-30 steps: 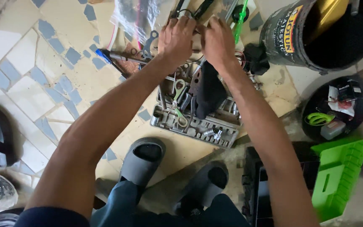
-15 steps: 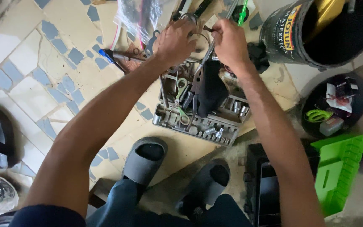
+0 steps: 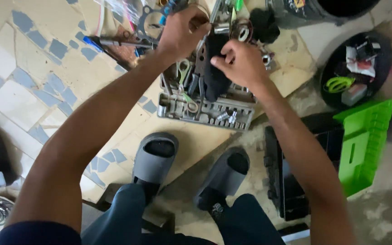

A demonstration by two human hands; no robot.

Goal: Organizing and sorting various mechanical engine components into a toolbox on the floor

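I crouch over my tools, my knees at the bottom of the frame and my grey slide sandals planted on a sheet of cardboard over the patterned floor tiles. Just beyond my toes lies the grey socket tray, its slots holding loose sockets and a pair of green-handled scissors.

My right hand, centre frame, is curled with thumb and fingertips pinched on the edge of a black cloth-like piece draped over the tray's far half; the hand lies directly on it, touching. My left hand, higher and slightly left, is closed around something small at the top edge of the picture; I cannot tell what, as the fingers hide it. It sits just above the black piece, near a metal cylinder and a bearing ring.

I judge this as sorting through the clutter, with the black piece being lifted or shifted off the tray. The next move would call for a firm pinch and a clear pull toward me, without snagging the scissors beneath.

To the right stand a bright green crate and a black tub of odds and ends; a blue-tipped tool lies upper left.
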